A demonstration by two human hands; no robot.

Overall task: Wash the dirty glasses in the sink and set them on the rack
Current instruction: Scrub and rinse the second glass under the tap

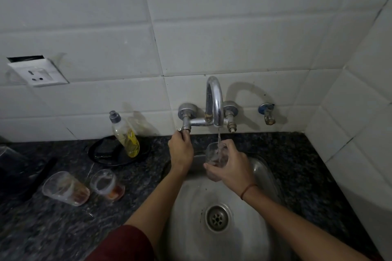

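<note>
- A single view, from a wide-angle camera worn on the person's head, looking forward and steeply down.
- It faces a white tiled wall (pixel 212 17), which fills the upper half; the tile lines bow with the lens.
- The tap (pixel 214 101) sits at mid-frame, and the round steel sink (pixel 191 239) lies close below it, at lower centre.
- The dark tabletop (pixel 53 229) spreads to the lower left and lower right.
- Two bare forearms enter from the bottom edge; the left grip (pixel 180 150) holds the tap handle (pixel 185 131) and the right grip (pixel 231 167) holds a glass (pixel 216 154), both near the centre, close to the camera.
</note>
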